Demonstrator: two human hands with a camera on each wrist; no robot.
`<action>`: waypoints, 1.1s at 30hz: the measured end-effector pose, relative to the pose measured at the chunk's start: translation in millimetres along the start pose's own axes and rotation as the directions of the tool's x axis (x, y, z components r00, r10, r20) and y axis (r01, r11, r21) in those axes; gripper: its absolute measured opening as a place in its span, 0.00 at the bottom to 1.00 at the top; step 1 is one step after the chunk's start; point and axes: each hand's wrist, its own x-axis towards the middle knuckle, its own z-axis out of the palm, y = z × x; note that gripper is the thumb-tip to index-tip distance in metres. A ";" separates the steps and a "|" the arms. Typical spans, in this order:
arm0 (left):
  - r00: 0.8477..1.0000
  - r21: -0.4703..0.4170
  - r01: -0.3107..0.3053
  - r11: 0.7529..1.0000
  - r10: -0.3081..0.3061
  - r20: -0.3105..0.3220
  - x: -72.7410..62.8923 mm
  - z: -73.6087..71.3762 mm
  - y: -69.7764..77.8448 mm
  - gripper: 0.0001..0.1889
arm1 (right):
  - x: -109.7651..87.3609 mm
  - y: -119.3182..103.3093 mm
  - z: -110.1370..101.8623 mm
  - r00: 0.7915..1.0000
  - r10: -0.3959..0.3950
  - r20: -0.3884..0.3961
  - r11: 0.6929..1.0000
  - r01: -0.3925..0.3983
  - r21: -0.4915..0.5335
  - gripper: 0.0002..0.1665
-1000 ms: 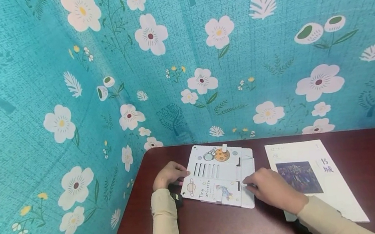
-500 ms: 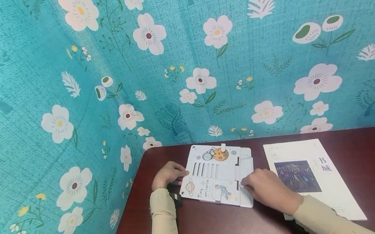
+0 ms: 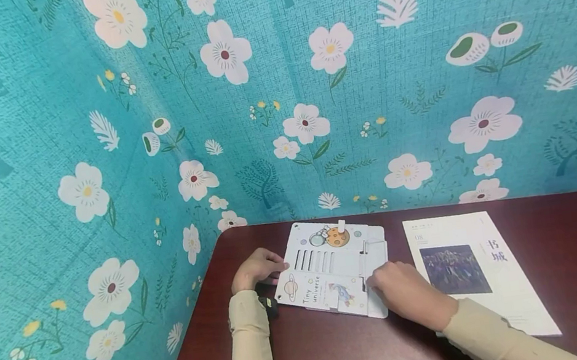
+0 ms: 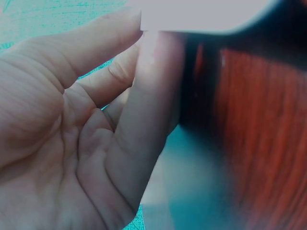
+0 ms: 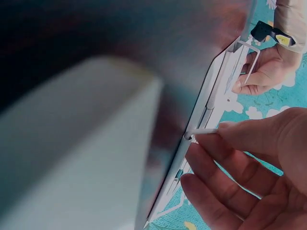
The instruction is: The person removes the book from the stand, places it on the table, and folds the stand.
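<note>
A white book stand printed with an astronaut, planets and "Tiny universe" lies flat on the table. My left hand pinches its left edge; in the left wrist view the thumb and a finger meet at the white panel's edge. At the stand's right side, my right hand holds a small white page clip between thumb and forefinger, the other fingers loosely bent. In the head view that hand covers the clip. A second wire-like white clip sticks out further along the stand.
A white-covered book with a dark picture lies to the right, partly under my right forearm. Dark red-brown tabletop surrounds the stand. Flower-patterned turquoise cloth rises behind and at the left.
My right hand has moved slightly left over the stand's edge. The upper clip's dark L shape on the stand looks different now. My left hand keeps its hold; the whole view shifts a little.
</note>
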 end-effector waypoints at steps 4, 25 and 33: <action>1.000 0.003 0.005 1.000 -0.005 0.000 0.2 -0.1 -0.3 0.09 | 0.7 -2.4 2.2 1.000 -0.010 0.005 0.999 0.010 -0.040 0.14; 1.000 0.020 0.002 1.000 -0.002 -0.001 0.6 1.3 -1.0 0.09 | -1.2 -11.9 -0.3 0.999 0.007 0.037 0.999 -0.005 -0.051 0.08; 1.000 0.013 -0.009 1.000 0.009 -0.011 -1.4 1.1 1.1 0.07 | -2.8 -7.1 -3.0 0.995 0.028 0.096 0.999 -0.031 0.028 0.04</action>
